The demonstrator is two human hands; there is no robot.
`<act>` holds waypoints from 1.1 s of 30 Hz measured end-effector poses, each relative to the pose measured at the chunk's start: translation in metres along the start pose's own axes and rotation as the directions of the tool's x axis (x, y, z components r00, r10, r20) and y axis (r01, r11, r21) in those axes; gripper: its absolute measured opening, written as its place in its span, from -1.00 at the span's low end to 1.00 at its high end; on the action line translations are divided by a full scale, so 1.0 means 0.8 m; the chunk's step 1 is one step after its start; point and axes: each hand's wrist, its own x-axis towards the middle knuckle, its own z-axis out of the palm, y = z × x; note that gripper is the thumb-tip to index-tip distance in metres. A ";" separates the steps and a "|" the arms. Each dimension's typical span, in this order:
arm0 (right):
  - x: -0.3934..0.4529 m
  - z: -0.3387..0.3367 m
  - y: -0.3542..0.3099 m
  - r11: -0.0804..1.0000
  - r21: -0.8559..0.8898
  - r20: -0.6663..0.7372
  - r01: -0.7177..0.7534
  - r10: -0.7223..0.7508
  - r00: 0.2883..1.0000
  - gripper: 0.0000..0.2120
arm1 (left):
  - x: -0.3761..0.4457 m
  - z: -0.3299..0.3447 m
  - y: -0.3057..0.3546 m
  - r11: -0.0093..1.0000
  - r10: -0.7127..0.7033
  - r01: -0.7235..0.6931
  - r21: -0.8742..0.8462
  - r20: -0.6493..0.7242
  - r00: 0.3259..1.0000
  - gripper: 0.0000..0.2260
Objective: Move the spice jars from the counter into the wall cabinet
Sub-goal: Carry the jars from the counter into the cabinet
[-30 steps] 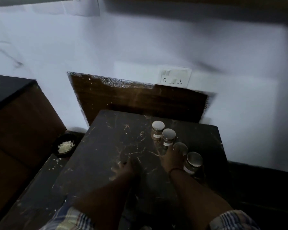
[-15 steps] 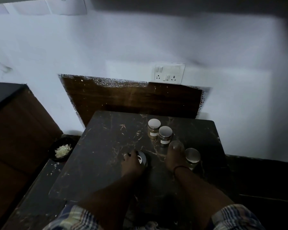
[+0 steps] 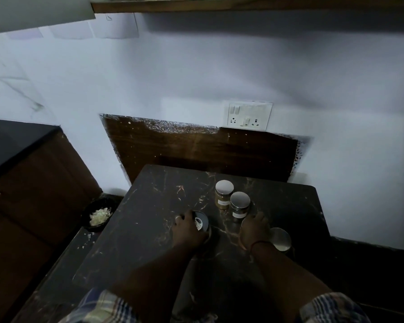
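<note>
Several spice jars with silver lids stand on the dark marble counter (image 3: 149,229). The farthest jar (image 3: 224,194) holds yellow-brown spice; a second jar (image 3: 239,206) stands just in front of it. My right hand (image 3: 254,230) is closed over a third jar, which it mostly hides. A fourth jar (image 3: 280,238) stands right of my wrist. My left hand (image 3: 188,230) grips a dark-lidded jar (image 3: 202,222) from above. The wall cabinet's wooden bottom edge (image 3: 243,5) runs along the top of the view.
A black bowl (image 3: 98,215) of pale chopped food sits on a lower ledge left of the counter. A white switch and socket plate (image 3: 247,116) is on the wall behind. A brown wooden panel (image 3: 196,150) backs the counter. A dark cabinet stands at far left.
My left hand came forward and closed on the dark-lidded jar. My right hand stayed on its jar. The view tilted up, bringing the cabinet's bottom edge into sight.
</note>
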 end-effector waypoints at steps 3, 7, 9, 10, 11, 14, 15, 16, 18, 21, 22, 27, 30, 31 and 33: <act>0.001 0.002 0.003 0.997 0.066 0.040 -0.040 0.038 0.998 -0.61 | 0.002 0.000 0.002 1.000 -0.009 0.007 -0.026 -0.042 0.999 -0.29; -0.009 -0.024 -0.009 0.999 0.032 0.105 0.030 -0.033 0.994 -0.45 | 0.006 -0.004 0.016 0.989 -0.077 0.062 -0.137 -0.111 0.991 -0.31; -0.011 -0.045 -0.025 0.978 0.207 0.149 -0.004 -0.028 0.988 -0.28 | 0.012 -0.015 0.030 0.956 -0.138 0.099 -0.275 -0.128 0.982 -0.26; -0.010 -0.057 -0.034 0.928 0.372 0.157 -0.017 -0.044 0.987 -0.26 | 0.016 -0.025 0.040 0.916 -0.178 0.115 -0.385 -0.132 0.975 -0.23; -0.008 -0.070 -0.044 0.853 0.523 0.139 -0.007 -0.077 0.987 -0.27 | 0.018 -0.034 0.052 0.856 -0.226 0.125 -0.502 -0.145 0.963 -0.21; 0.004 -0.130 -0.077 0.617 0.780 -0.016 0.102 -0.143 0.990 -0.33 | 0.028 -0.073 0.093 0.681 -0.317 0.034 -0.731 -0.252 0.914 -0.12; 0.008 -0.153 -0.088 0.562 0.815 -0.072 0.141 -0.144 0.987 -0.30 | 0.032 -0.086 0.105 0.652 -0.306 -0.047 -0.757 -0.319 0.897 -0.11; 0.009 -0.177 -0.098 0.514 0.840 -0.118 0.172 -0.136 0.984 -0.27 | 0.035 -0.099 0.115 0.634 -0.284 -0.132 -0.762 -0.387 0.877 -0.10; 0.010 -0.223 -0.116 0.437 0.867 -0.214 0.240 -0.108 0.971 -0.21 | 0.037 -0.130 0.136 0.587 -0.235 -0.278 -0.761 -0.489 0.840 -0.10; 0.010 -0.285 -0.135 0.256 0.894 -0.357 0.368 -0.090 0.930 -0.16 | 0.035 -0.186 0.170 0.552 -0.155 -0.469 -0.690 -0.637 0.755 -0.16; 0.012 -0.309 -0.140 0.197 0.896 -0.388 0.398 -0.090 0.917 -0.16 | 0.033 -0.206 0.182 0.542 -0.129 -0.519 -0.661 -0.676 0.725 -0.17; 0.022 -0.426 -0.163 0.087 0.843 -0.525 0.531 -0.081 0.847 -0.18 | 0.009 -0.300 0.244 0.462 0.031 -0.669 -0.582 -0.743 0.668 -0.21; 0.027 -0.494 -0.172 0.040 0.782 -0.617 0.622 -0.096 0.781 -0.24 | -0.002 -0.357 0.282 0.484 0.096 -0.717 -0.502 -0.783 0.614 -0.21; 0.028 -0.515 -0.172 0.019 0.754 -0.651 0.656 -0.107 0.752 -0.25 | -0.004 -0.374 0.294 0.494 0.122 -0.736 -0.462 -0.802 0.585 -0.22; 0.028 -0.558 -0.170 -0.008 0.690 -0.719 0.724 -0.116 0.685 -0.27 | -0.007 -0.405 0.316 0.514 0.166 -0.769 -0.381 -0.835 0.524 -0.26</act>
